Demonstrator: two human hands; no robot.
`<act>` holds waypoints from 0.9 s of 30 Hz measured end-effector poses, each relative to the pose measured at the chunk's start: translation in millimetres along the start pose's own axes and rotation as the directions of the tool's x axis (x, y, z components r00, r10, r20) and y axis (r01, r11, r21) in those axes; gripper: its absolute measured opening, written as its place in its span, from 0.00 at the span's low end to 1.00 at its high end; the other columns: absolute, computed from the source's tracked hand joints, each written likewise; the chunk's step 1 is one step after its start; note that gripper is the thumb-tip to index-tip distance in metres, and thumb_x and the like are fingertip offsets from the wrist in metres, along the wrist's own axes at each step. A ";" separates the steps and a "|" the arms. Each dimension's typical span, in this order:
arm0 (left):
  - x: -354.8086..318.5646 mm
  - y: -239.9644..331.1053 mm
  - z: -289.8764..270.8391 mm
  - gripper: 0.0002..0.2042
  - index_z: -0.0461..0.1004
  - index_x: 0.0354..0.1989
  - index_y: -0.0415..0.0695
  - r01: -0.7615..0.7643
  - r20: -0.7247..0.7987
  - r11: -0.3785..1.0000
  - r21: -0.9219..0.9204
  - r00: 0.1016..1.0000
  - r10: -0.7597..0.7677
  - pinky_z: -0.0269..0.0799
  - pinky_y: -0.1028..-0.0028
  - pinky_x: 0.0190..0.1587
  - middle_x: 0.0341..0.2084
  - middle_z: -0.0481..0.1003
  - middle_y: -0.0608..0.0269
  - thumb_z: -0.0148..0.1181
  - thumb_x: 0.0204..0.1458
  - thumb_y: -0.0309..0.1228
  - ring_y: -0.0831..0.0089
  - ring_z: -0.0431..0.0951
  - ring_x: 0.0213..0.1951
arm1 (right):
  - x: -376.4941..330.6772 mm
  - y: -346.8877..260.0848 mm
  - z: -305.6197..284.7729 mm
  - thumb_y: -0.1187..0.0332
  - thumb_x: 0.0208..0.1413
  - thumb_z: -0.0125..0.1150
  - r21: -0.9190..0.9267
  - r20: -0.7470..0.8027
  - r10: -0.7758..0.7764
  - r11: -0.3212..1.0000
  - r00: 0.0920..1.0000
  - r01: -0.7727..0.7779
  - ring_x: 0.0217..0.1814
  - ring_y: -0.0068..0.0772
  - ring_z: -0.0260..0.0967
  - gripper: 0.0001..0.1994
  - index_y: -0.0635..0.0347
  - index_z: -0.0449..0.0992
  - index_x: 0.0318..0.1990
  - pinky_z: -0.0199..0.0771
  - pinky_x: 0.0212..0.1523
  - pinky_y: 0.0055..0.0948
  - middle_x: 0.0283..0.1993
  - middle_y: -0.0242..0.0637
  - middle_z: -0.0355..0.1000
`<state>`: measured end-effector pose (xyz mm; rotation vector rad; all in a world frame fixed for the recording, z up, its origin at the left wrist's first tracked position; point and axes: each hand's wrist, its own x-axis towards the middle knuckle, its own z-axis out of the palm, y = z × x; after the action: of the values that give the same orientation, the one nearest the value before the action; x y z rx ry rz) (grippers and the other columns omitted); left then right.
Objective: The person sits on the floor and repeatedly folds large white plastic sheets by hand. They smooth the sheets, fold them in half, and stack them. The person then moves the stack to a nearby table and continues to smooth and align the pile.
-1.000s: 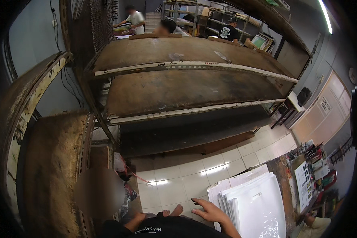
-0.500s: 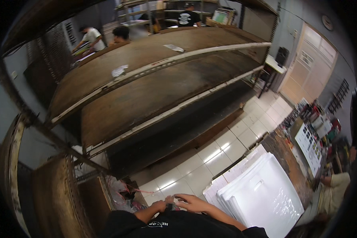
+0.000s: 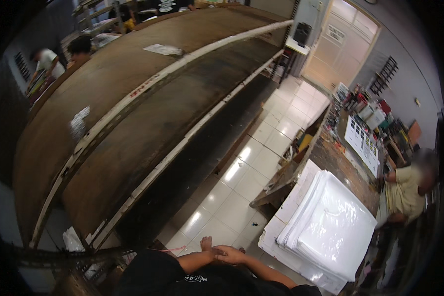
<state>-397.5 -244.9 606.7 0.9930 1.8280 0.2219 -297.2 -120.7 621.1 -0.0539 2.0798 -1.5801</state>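
Observation:
In front of my waist, low in the head view, my left hand [image 3: 216,252] and my right hand [image 3: 230,254] are together. The fingers of the right hand lie over the left one and look closed round it. The left hand's fingers are mostly hidden beneath. No other object shows in either hand. The nearest thing on the right is a stack of white plastic sheets or bags [image 3: 336,217], glossy on top. It lies on pale board [image 3: 276,237] at the near end of a worn workbench [image 3: 333,153].
A long wooden shelf rack [image 3: 182,89] with metal edging fills the left. Tiled floor [image 3: 241,167] runs between rack and bench toward a door [image 3: 338,47]. A seated person [image 3: 404,190] is beyond the bench; other people work behind the rack. Bottles and tools [image 3: 375,111] crowd the bench's far end.
My hands, apart before with the right one's fingers spread, have come together. The view has turned right, so the rack shifts left and more of the bench and aisle shows.

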 end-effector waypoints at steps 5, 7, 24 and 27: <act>9.4 -76.2 18.6 0.28 0.68 0.53 0.35 -0.059 0.128 0.995 -0.085 0.989 0.069 0.64 0.60 0.58 0.50 0.71 0.41 0.58 0.49 0.44 0.47 0.70 0.54 | -34.7 -81.1 -34.0 0.60 0.62 0.53 0.399 -0.186 0.164 0.914 0.969 -0.078 0.61 0.38 0.64 0.24 0.64 0.62 0.61 0.64 0.59 0.33 0.60 0.45 0.65; 12.5 -142.1 40.1 0.28 0.68 0.53 0.33 0.120 -0.092 0.979 -0.164 0.986 -0.136 0.64 0.60 0.58 0.51 0.70 0.41 0.57 0.50 0.44 0.48 0.69 0.55 | -47.5 -84.2 -29.6 0.60 0.63 0.52 0.435 -0.268 0.150 0.900 0.952 -0.019 0.60 0.38 0.64 0.24 0.64 0.61 0.61 0.64 0.59 0.34 0.60 0.45 0.64; 64.5 -15.9 20.1 0.24 0.73 0.47 0.35 0.048 0.048 0.998 0.032 0.998 -0.050 0.69 0.64 0.52 0.44 0.76 0.44 0.55 0.52 0.44 0.53 0.75 0.49 | -187.9 145.4 205.0 0.56 0.53 0.56 0.839 -0.428 0.903 0.412 0.038 -0.355 0.55 0.49 0.69 0.22 0.64 0.74 0.49 0.68 0.55 0.39 0.52 0.50 0.71; 77.0 21.7 27.8 0.23 0.73 0.48 0.35 -0.092 0.127 0.990 0.105 0.989 0.078 0.69 0.64 0.52 0.44 0.76 0.44 0.55 0.52 0.44 0.53 0.75 0.49 | -193.9 156.8 238.5 0.57 0.52 0.57 0.949 -0.308 0.948 0.300 -0.086 -0.093 0.53 0.50 0.70 0.22 0.67 0.74 0.48 0.70 0.53 0.39 0.50 0.53 0.72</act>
<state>-375.2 -183.5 552.8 1.1389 1.7029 0.1099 14.5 -217.3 508.8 2.4654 1.1975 -1.6089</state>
